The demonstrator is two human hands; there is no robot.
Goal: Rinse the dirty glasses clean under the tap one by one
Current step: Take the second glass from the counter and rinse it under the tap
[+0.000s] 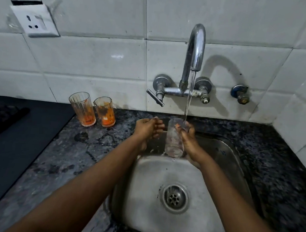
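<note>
The right hand grips a clear glass over the back of the steel sink. Its fingers curl round the right side of the glass near the rim, so the glass stands roughly upright just left of the palm, with its base below the fingers and its mouth up beside them. Water falls from the chrome tap in a thin stream and lands at the glass rim, right by those fingertips.

The left hand hangs just left of the glass, apart from it by a small gap. Its fingers are loosely curled toward the glass and hold nothing.

Two dirty glasses stand on the dark speckled surface, well left of the left hand's fingers: a taller one smeared with orange, and a shorter one just beside it on the nearer side to the fingers, with orange residue at the bottom. Both are upright and close to the tiled wall.
</note>
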